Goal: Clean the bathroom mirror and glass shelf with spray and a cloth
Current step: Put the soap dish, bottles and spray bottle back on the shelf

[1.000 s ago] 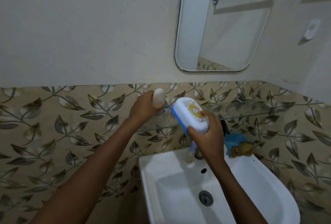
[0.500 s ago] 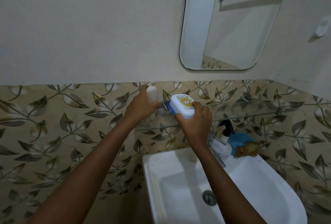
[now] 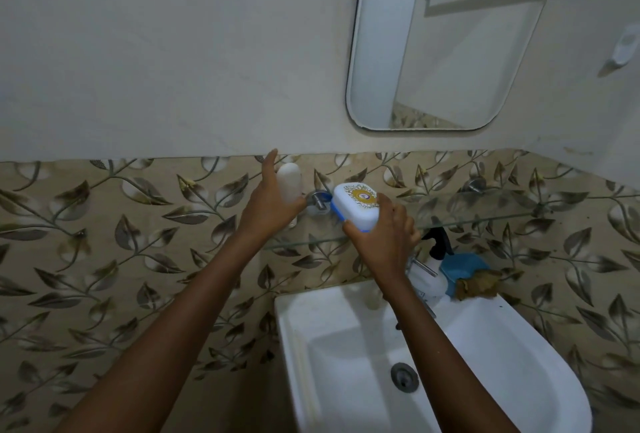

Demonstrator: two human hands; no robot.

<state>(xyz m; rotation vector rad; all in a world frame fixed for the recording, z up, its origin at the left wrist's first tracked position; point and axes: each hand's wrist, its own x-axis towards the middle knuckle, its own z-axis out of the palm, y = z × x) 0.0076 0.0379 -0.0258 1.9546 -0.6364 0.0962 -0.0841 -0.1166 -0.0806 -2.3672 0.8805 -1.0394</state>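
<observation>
A glass shelf [image 3: 485,216] runs along the leaf-patterned tiles below the mirror [image 3: 450,44]. At the shelf's left end my left hand [image 3: 270,204] holds a small white bottle [image 3: 290,183] upright, with the forefinger raised. Beside it my right hand [image 3: 384,238] grips a white and blue soap box [image 3: 355,207] that rests on the shelf. A white spray bottle [image 3: 431,269] with a black trigger stands on the basin's back rim under the shelf. A brown cloth [image 3: 479,285] lies right of it, against a blue dish [image 3: 462,268].
A white washbasin [image 3: 512,339] with a metal drain sits below the shelf. The tap [image 3: 420,266] is partly hidden behind my right wrist. A chrome shelf bracket [image 3: 317,202] sticks out between the bottle and the soap box. A white fitting [image 3: 625,46] hangs on the right wall.
Both hands have gone up and toward the wall. The soap box has come down flat onto the shelf's left end, and the white bottle now stands upright beside it.
</observation>
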